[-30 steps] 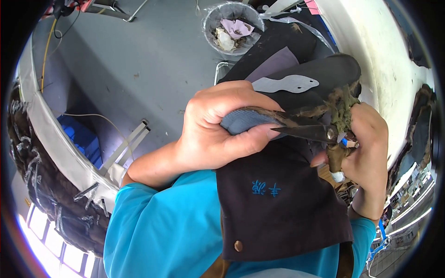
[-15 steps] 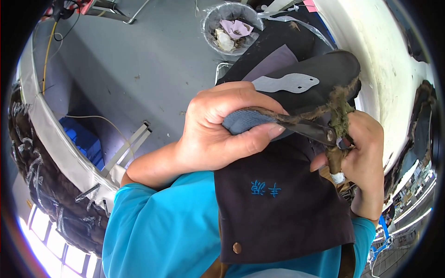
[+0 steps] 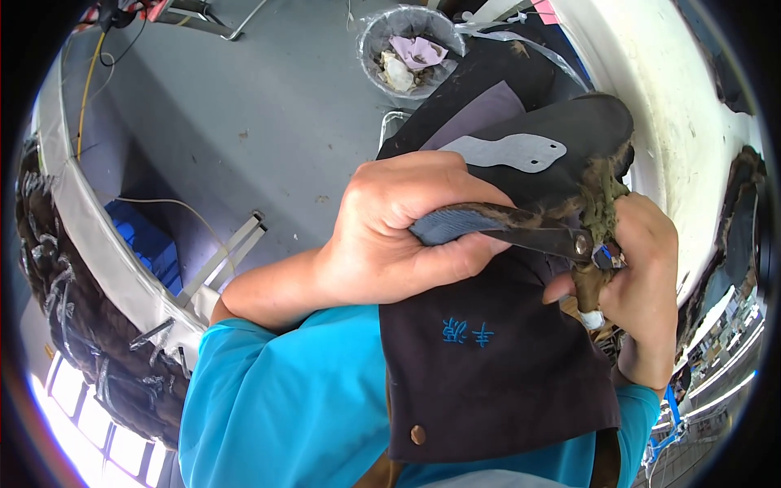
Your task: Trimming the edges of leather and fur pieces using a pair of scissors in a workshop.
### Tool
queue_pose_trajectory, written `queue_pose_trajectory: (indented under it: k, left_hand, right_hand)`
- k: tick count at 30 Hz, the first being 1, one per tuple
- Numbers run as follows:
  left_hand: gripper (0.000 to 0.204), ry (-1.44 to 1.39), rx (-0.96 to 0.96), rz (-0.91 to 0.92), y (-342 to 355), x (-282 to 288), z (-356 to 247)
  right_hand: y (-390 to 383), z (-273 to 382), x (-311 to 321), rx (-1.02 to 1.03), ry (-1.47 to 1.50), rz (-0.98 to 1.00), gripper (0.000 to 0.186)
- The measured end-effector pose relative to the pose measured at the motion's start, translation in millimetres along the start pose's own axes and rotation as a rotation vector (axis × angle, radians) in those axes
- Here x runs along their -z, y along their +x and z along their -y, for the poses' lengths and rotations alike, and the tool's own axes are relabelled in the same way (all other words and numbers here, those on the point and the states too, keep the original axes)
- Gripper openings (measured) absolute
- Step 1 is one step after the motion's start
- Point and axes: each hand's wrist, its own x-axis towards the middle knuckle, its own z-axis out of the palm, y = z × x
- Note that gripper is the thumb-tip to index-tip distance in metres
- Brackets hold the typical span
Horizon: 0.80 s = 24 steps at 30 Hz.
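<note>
a worker's left hand (image 3: 399,224), fingers clamped around a fur-edged blue ribbed piece (image 3: 446,225), right hand (image 3: 648,264), fingers curled round dark-bladed scissors (image 3: 560,241) along its edge

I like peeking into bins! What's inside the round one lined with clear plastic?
The bin holds a crumpled light-purple piece, a whitish piece and small brown bits. They hide the bottom, so anything underneath can't be seen.

The pad (image 3: 446,226) — ribbed, blue-grey, brown fuzz along its edge — is curved, pinched in the left fingers (image 3: 465,254). The scissors (image 3: 550,240), dark-bladed with wrapped handles, sit in the right fingers (image 3: 639,224), blades pointing left beside the fuzzy edge.
</note>
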Motion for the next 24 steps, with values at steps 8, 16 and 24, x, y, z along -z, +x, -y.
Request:
queue_pose_trajectory:
  k: [8,16,24]
  left_hand:
    - [0.023,0.029,0.013,0.037,-4.5,-2.5,-0.2]
    - [0.022,0.039,-0.121,-0.067,-8.9,-3.0,-0.3]
    - [0.022,-0.037,-0.119,0.007,-9.1,-1.4,1.1]
  right_hand:
    - [-13.3,-5.1,-4.1,-0.013,0.005,-0.017,0.059]
    - [-14.9,-2.5,-1.1,0.021,-0.042,-0.046,0.04]
    - [-17.3,-7.8,-2.8,0.055,-0.057,-0.077,0.059]
